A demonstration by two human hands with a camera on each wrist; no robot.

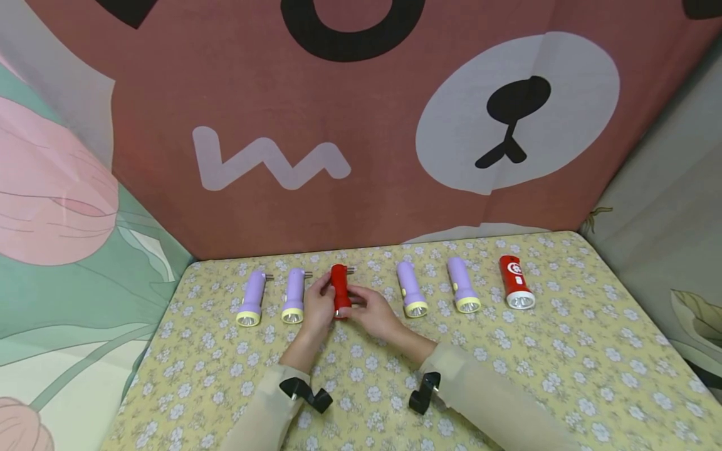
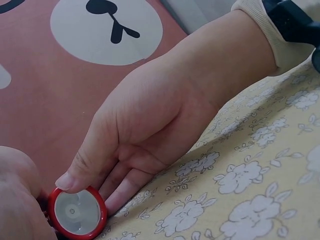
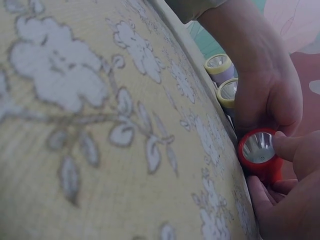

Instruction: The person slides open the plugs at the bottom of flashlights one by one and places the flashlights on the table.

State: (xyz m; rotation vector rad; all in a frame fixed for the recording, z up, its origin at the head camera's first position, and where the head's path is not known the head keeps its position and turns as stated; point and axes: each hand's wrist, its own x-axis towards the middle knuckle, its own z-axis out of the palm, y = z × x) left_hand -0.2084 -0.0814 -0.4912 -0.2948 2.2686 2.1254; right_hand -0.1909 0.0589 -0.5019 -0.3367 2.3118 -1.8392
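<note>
A red flashlight (image 1: pixel 340 289) lies between both hands, its lens end toward me and plug prongs sticking out at the far end. The left hand (image 1: pixel 319 305) holds it from the left side. From the right, the right hand (image 1: pixel 373 311) grips it, with the thumb on the rim of the lens end. In the left wrist view the right hand (image 2: pixel 145 120) reaches across to the red-rimmed lens (image 2: pixel 77 212). The right wrist view shows the left hand (image 3: pixel 270 95) behind the red flashlight (image 3: pixel 260 152) and the right hand (image 3: pixel 295 195) at its side.
Two purple flashlights, one (image 1: pixel 253 299) farther out and one (image 1: pixel 294 296) nearer, lie left with prongs out. On the right lie two more purple ones (image 1: pixel 412 289) (image 1: pixel 463 285) and a red-and-white flashlight (image 1: pixel 516 282). A floral cloth (image 1: pixel 361 388) covers the table; printed fabric (image 1: pixel 378 213) hangs behind.
</note>
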